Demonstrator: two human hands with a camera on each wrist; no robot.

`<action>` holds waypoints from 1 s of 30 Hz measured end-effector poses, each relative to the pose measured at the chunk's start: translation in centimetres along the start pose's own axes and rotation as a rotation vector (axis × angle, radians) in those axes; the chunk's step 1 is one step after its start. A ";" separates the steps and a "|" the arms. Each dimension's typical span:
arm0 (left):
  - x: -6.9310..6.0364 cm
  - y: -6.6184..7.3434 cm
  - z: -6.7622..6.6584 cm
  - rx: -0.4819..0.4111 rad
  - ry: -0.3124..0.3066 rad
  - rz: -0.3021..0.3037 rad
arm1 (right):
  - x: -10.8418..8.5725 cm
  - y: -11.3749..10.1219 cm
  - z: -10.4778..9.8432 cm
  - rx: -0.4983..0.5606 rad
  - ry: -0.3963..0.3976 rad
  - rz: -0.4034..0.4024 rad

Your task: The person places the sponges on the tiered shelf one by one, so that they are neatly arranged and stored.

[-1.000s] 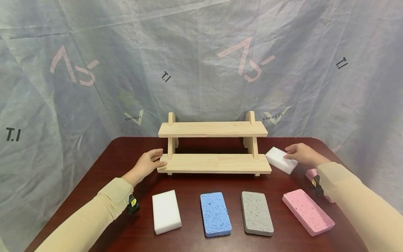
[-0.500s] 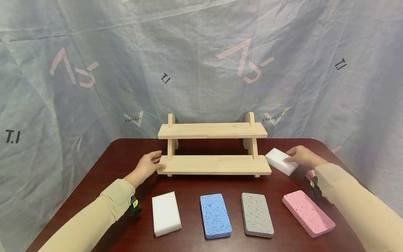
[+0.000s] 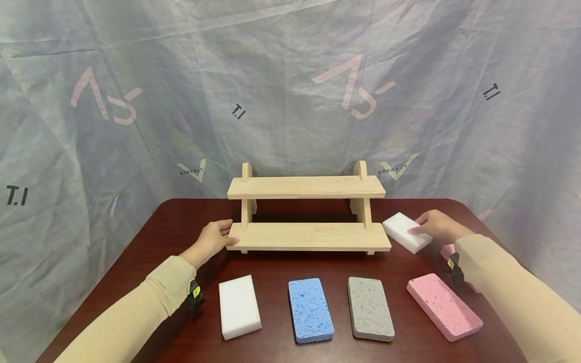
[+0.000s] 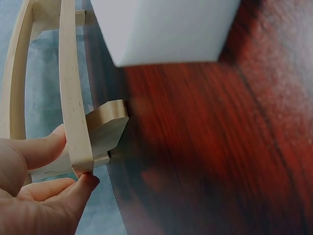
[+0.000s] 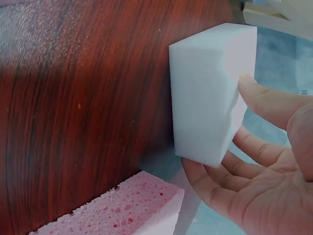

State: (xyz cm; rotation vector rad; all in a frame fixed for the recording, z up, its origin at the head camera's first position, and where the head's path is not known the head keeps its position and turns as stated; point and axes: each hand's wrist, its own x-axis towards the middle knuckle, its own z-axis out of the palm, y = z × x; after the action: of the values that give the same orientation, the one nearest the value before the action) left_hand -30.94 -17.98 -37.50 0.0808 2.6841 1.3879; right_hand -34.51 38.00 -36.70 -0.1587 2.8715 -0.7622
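Observation:
A two-tier wooden rack stands at the back middle of the table. My left hand pinches the left end of its lower shelf; in the left wrist view the thumb and fingers of the hand lie on either side of the board. Just right of the rack, my right hand grips a white sponge at its right side. The right wrist view shows the thumb on one face of that sponge and the fingers of the hand curled under its other side.
Along the front lie a white sponge, a blue sponge, a grey sponge and a pink sponge. Another pink piece shows partly behind the right wrist. A grey cloth hangs behind the table.
The right hand's fingers have closed further round the white sponge, which has shifted very slightly to the right. My left hand stays at the rack's left end, barely moved.

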 end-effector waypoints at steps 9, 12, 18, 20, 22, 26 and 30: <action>0.1 0.1 0.0 0.049 -0.004 0.003 | -0.1 0.5 0.0 0.017 0.007 0.037; 0.2 0.1 0.0 0.050 -0.001 0.005 | 0.0 0.5 -0.2 0.014 0.008 0.042; 0.4 0.1 -0.1 0.060 0.002 0.006 | 0.0 0.4 -0.5 0.021 0.002 0.032; 0.5 0.0 0.0 0.064 0.004 0.011 | 0.0 0.4 -0.6 0.037 -0.006 0.039; 0.5 0.0 0.0 0.068 0.008 0.016 | 0.0 0.4 -0.6 0.052 -0.013 0.047; 0.4 0.1 0.0 0.075 0.013 0.015 | -0.1 0.2 -0.8 0.098 -0.032 0.073; 0.3 0.0 0.0 0.077 0.008 0.007 | -0.3 0.1 -1.1 0.135 -0.045 0.091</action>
State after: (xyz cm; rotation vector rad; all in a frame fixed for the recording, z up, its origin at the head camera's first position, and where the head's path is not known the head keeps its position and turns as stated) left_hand -31.24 -17.96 -37.48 0.0927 2.7460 1.2895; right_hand -34.41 38.64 -35.75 -0.0278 2.7520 -0.9188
